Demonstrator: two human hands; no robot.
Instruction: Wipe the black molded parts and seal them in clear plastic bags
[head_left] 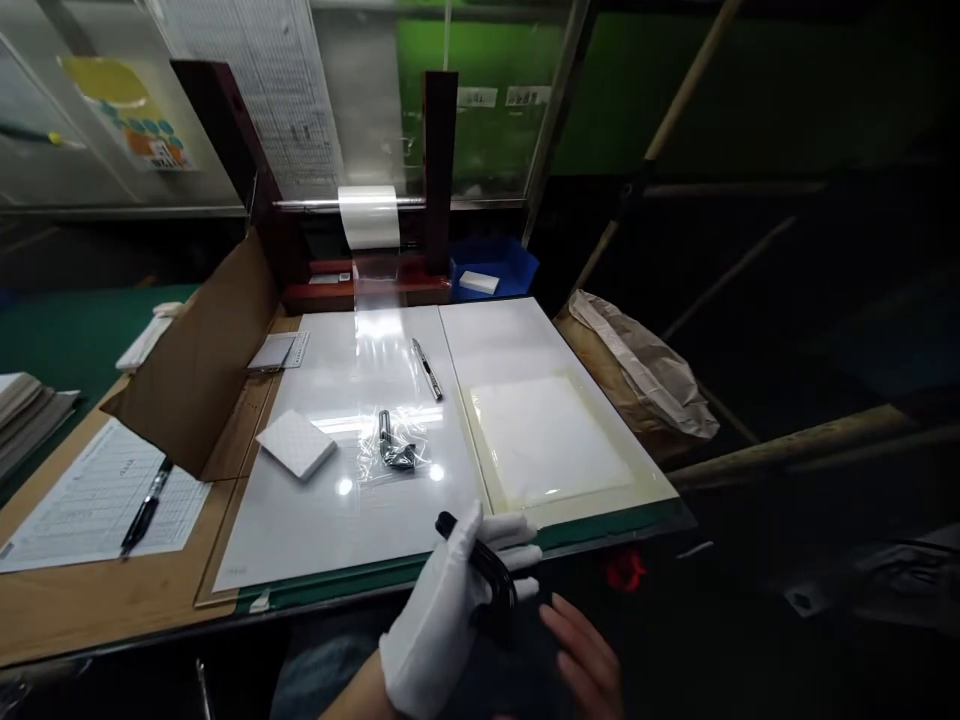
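My left hand (442, 625), in a white glove, holds a curved black part (491, 575) across its palm, below the front edge of the board. My bare right hand (581, 650) is just to the right of it, apart from the part, with its fingers spread a little and nothing seen in them. A strip of clear film (379, 345) runs from a roll (369, 217) down onto the white board (285, 540). On the film's lower end lies a small black part (397, 455).
A white pad (297, 443) and a knife (427, 369) lie on the board. A cardboard flap (199, 370) stands at its left, beside a paper form with a pen (146, 508). Behind is a blue bin (510, 268). Crumpled brown paper (649, 365) lies at the right.
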